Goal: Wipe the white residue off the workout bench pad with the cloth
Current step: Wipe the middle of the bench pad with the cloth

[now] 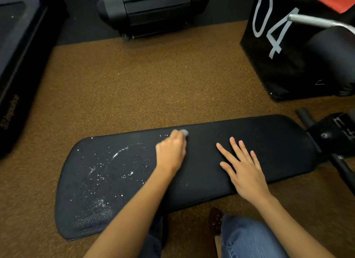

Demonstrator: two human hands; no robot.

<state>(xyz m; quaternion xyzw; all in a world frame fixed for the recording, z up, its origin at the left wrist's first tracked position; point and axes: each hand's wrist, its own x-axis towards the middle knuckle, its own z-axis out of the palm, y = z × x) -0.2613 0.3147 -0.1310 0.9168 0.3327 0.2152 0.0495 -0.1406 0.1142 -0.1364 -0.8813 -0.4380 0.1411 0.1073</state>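
Head view shows your left hand point(171, 152) curled around a small grey cloth point(184, 132), pressing it onto the black bench pad point(272, 142) near its far edge; only a corner of the cloth peeks out past your knuckles. Your right hand point(244, 171) lies flat on the pad to the right, fingers spread and straight, palm down, holding nothing. The white residue point(107, 169) is scattered in specks and smears over the pad's left half, just left of your cloth hand, with a scuffed, shiny patch near the pad's near-left corner. The pad's right half looks plain black. Your jeans-clad knee point(247, 238) sits below the pad. Beyond lies speckled brown flooring point(153, 85), with a black box marked "04" point(272, 25) at upper right.
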